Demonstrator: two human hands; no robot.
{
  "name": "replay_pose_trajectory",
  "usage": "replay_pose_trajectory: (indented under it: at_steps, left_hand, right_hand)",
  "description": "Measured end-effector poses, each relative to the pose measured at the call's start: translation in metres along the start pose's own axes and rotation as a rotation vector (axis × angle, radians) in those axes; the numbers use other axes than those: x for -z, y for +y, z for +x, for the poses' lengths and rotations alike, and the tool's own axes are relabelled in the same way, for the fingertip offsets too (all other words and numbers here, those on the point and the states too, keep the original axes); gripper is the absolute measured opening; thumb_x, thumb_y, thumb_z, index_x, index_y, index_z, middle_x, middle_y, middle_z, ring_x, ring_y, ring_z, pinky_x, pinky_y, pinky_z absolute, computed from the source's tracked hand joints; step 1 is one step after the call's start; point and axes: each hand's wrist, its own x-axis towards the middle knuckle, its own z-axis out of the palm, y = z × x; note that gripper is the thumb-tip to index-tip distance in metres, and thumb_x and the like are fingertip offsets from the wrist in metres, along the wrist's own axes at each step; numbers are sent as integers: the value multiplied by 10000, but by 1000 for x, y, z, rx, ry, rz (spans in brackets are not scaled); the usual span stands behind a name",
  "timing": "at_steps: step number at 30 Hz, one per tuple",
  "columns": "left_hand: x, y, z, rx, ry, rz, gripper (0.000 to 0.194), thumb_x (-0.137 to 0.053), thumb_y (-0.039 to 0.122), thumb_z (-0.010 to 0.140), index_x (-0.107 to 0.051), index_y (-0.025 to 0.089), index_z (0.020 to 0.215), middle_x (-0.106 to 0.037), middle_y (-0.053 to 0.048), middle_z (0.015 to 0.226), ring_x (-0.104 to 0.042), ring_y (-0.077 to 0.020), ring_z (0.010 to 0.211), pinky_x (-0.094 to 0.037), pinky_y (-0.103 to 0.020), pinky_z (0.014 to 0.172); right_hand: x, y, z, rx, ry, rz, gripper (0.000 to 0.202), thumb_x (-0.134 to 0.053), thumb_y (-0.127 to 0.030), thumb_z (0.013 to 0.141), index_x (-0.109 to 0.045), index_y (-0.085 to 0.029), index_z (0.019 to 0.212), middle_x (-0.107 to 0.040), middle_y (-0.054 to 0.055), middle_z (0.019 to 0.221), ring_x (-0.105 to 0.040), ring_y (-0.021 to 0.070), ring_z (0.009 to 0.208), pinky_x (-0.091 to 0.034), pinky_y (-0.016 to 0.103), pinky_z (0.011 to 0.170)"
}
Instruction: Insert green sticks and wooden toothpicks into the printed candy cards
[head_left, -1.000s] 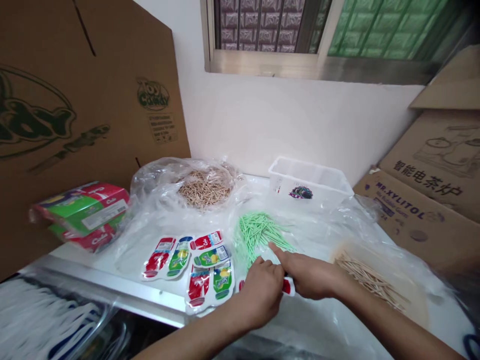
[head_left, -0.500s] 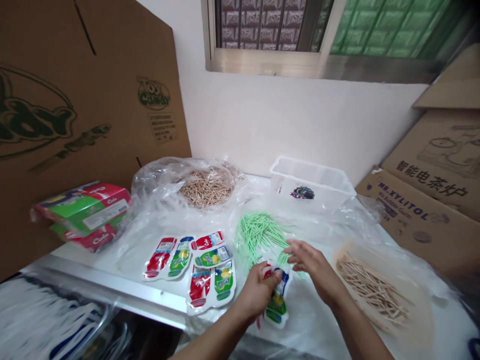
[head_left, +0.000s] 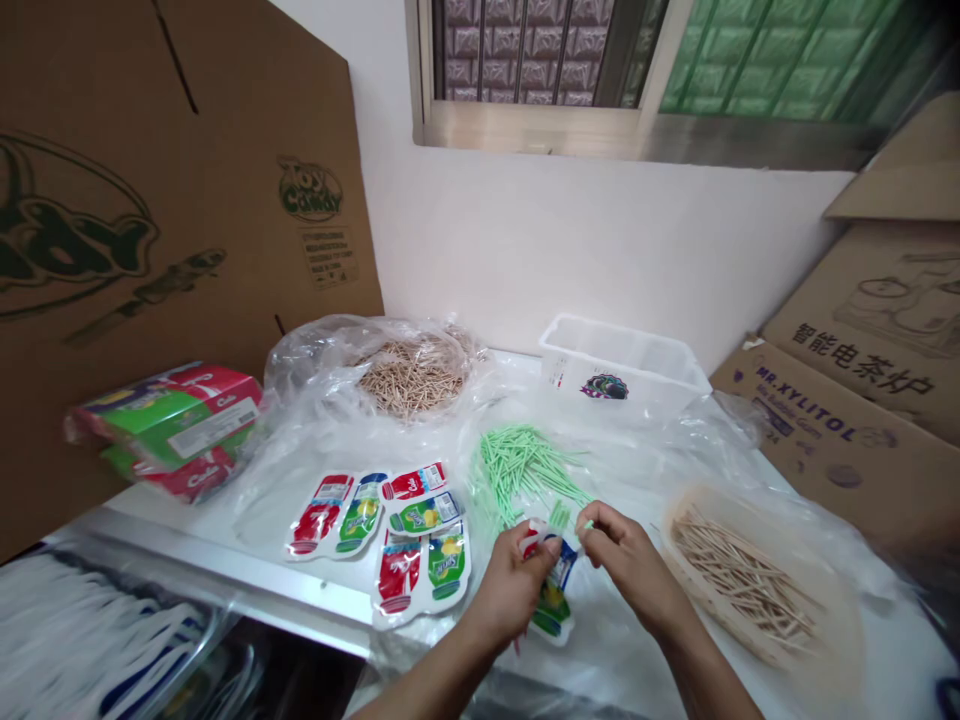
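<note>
My left hand [head_left: 517, 575] grips a bottle-shaped packet [head_left: 553, 612] printed red, green and blue, its thumb across the front. Just to the right, my right hand [head_left: 621, 548] is closed in a pinch with a short green stick [head_left: 589, 524] poking from the fingertips, close to the packet's upper edge. Beyond both hands lies a loose pile of thin green sticks [head_left: 525, 462]. Several more bottle-shaped packets [head_left: 424, 572] in cola-red and lemon-green rest flat on the table to the left. How the held packet's top stands is partly hidden by fingers.
Wooden sticks fill a plastic bag [head_left: 315, 345] at the back and a shallow tray [head_left: 701, 610] at right. A white plastic bin [head_left: 637, 385] stands behind. At left sit a wrapped bundle of packs [head_left: 187, 420] and a large carton [head_left: 247, 130]; other cartons [head_left: 825, 420] line the right.
My right hand has come down and left toward the packet, its fingers going from spread to pinched on a green stick. My left hand still holds the packet in nearly the same place.
</note>
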Motion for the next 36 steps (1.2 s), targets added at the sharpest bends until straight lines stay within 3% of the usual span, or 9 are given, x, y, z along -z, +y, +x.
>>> replay_pose_trajectory:
  at_steps: [6,10,15,20,26,31,36]
  left_hand:
    - [-2,2,-2,-39,-32,16,311,-612,422,762,-564,115,749,-475,8,629,-424,-98,579,-348,-210,579]
    - [-3,0,-3,-19,-31,12,310,-621,418,756,-558,115,751,-487,3,634,-434,-101,585,-354,-210,582]
    - [-5,-1,-3,-12,-6,-18,317,-641,427,732,-562,120,731,-518,-7,631,-468,-119,602,-376,-225,604]
    - [-7,0,-4,-13,17,-35,360,-669,467,691,-581,119,718,-542,-11,625,-487,-127,599,-380,-228,609]
    - [-8,3,-7,-5,6,-54,365,-674,464,689,-599,111,738,-544,-9,617,-471,-115,572,-365,-219,586]
    - [-7,8,-8,3,-38,-92,353,-671,444,699,-606,102,756,-556,-12,626,-468,-113,579,-370,-228,599]
    - [-4,8,-9,13,-41,-94,354,-702,434,674,-594,98,708,-531,3,592,-458,-101,559,-351,-213,580]
  right_hand:
    - [-6,-2,-6,-22,74,27,246,-522,-415,794,-568,-195,892,-458,-41,661,-465,131,627,-384,235,573]
    - [-5,-4,-5,-9,71,-25,279,-538,-450,784,-597,-177,798,-455,-44,614,-423,115,573,-348,234,557]
    - [-8,-2,-3,-16,125,-29,216,-558,-398,760,-559,-182,769,-459,-50,583,-440,123,559,-348,236,551]
    - [-15,-3,-5,7,211,87,119,-546,-274,729,-458,-215,783,-578,-15,708,-536,150,646,-410,245,615]
    - [-13,-6,-10,-2,139,78,232,-512,-247,744,-550,-187,965,-637,22,818,-580,176,747,-440,273,702]
    - [-8,-9,-12,41,59,29,249,-518,-343,793,-605,-181,960,-646,40,901,-568,193,810,-428,289,745]
    - [-7,-13,-12,55,43,-8,237,-531,-407,797,-593,-180,825,-570,-1,736,-500,142,652,-404,250,632]
